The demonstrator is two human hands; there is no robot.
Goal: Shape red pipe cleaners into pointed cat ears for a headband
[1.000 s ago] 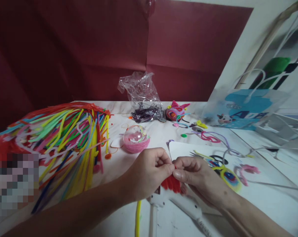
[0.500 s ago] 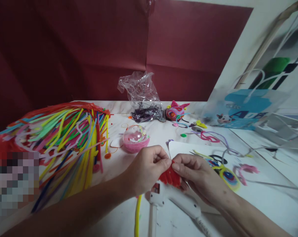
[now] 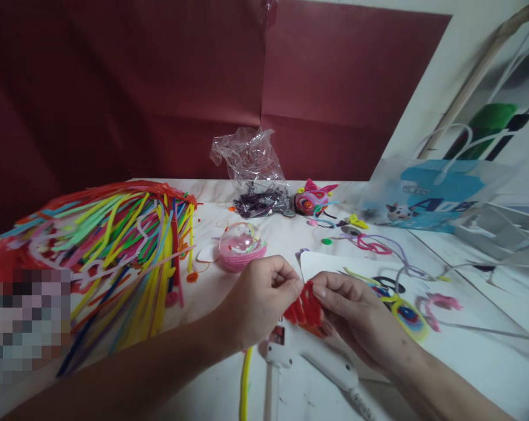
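Between my two hands is a red fuzzy pipe-cleaner piece, its strands lying side by side in rows. My left hand pinches its upper left edge with thumb and forefinger. At the upper right edge my right hand grips it the same way, with the other fingers curled behind. Just below sits a white corded tool that looks like a glue gun, partly covered by the red piece. Beyond my left hand stands a clear ball with pink pipe cleaner wound round its lower half.
A big heap of coloured pipe cleaners spreads over the left. At the back are a clear plastic bag and a pink animal-like head. White paper with yellow-and-blue coils lies right, before a carrier bag.
My right hand has shifted its fingers slightly to the right along the red pipe-cleaner piece, so more of it shows. My left hand keeps its pinch almost unchanged.
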